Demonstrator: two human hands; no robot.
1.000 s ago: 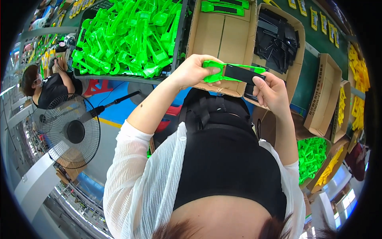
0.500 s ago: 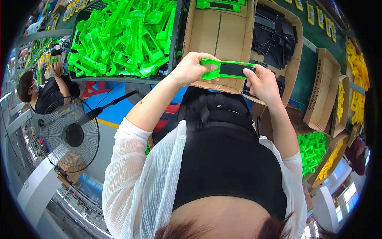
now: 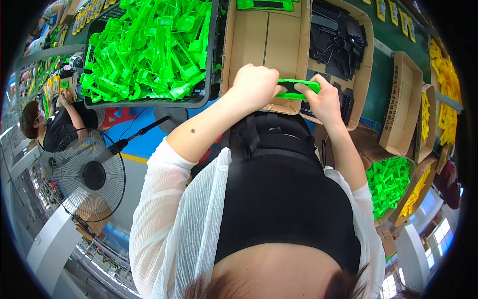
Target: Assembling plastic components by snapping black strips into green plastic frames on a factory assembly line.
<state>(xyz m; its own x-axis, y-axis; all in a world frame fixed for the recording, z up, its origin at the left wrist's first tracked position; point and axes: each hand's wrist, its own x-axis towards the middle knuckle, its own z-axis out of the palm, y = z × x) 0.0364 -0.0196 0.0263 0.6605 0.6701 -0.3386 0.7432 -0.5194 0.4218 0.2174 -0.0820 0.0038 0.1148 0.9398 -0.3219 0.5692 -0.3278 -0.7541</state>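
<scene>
Between my hands, over the near edge of a cardboard box, is a long green plastic part with a black strip set in its face. My left hand is closed round its left end and hides that end. On the right end, my right hand grips with the thumb pressed on the face by the black strip. Several similar green parts with black strips lie at the far end of the cardboard box beneath.
A black crate heaped with green parts stands at the left. Flat black pieces fill a cardboard box on the right. Farther right are a long narrow carton and yellow parts. A fan and a co-worker are at left.
My left hand has turned over and closed round the part's left end, covering more of it. The part and both hands have shifted slightly; my right hand's grip is nearer the left one.
</scene>
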